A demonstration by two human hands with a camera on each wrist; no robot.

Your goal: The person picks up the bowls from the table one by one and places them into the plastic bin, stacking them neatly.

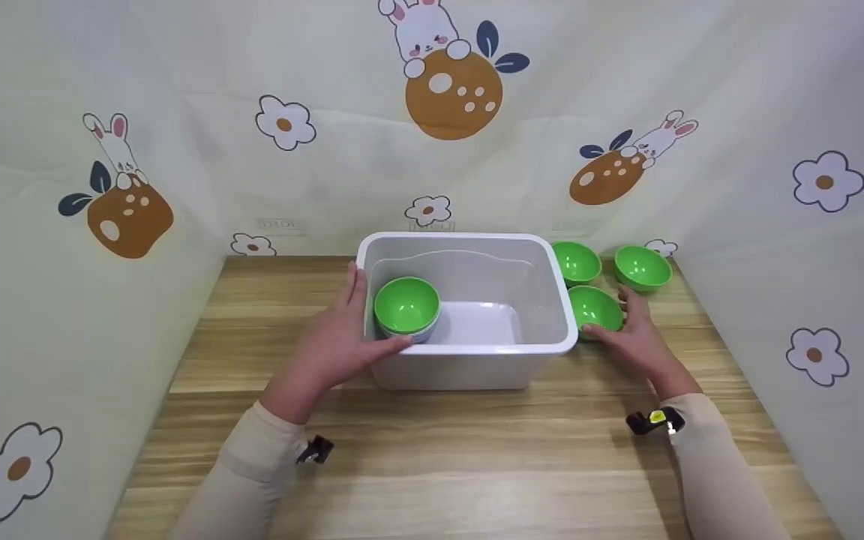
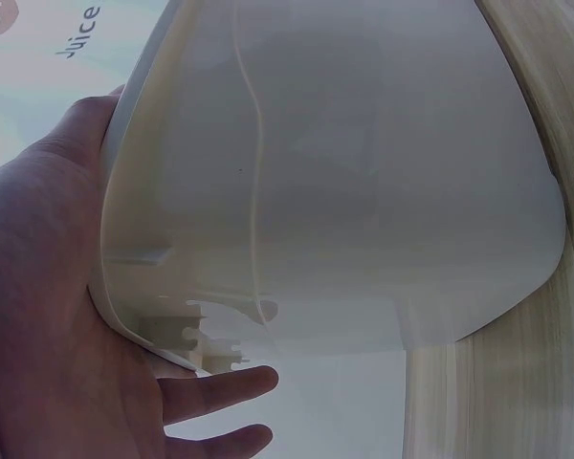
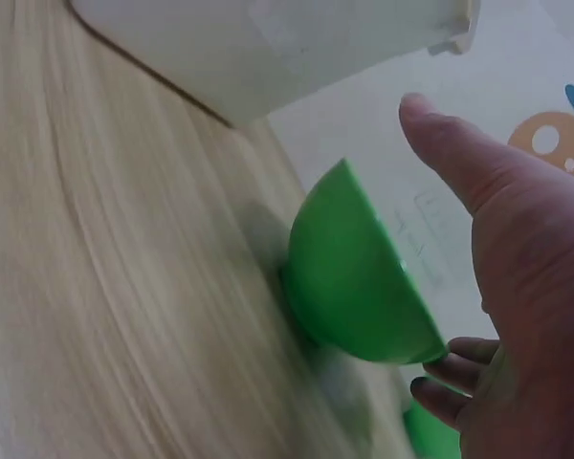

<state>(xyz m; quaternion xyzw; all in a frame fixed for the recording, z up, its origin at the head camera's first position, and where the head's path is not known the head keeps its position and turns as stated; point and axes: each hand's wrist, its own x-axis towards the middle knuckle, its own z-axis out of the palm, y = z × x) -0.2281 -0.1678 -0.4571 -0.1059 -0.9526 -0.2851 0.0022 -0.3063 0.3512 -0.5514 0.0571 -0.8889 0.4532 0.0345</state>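
My left hand (image 1: 331,341) rests against the front left corner of a white plastic bin (image 1: 469,367), its thumb at the front rim. In the left wrist view, two straight fingers (image 2: 225,390) reach past the bin's wall. Inside the bin, at its left end, a green bowl (image 1: 407,305) sits on a pale bowl (image 1: 424,335). My right hand (image 1: 638,337) is spread around another green bowl (image 1: 598,311) beside the bin's right wall. In the right wrist view, the thumb (image 3: 459,153) stands away from that bowl, while the fingertips (image 3: 440,402) are at its rim.
Behind the bowl at my right hand are two more green bowls, one near the bin (image 1: 578,262) and one farther right (image 1: 643,268). The wood-grain table (image 1: 477,465) has a pale printed cloth (image 1: 342,172) standing around its back and sides.
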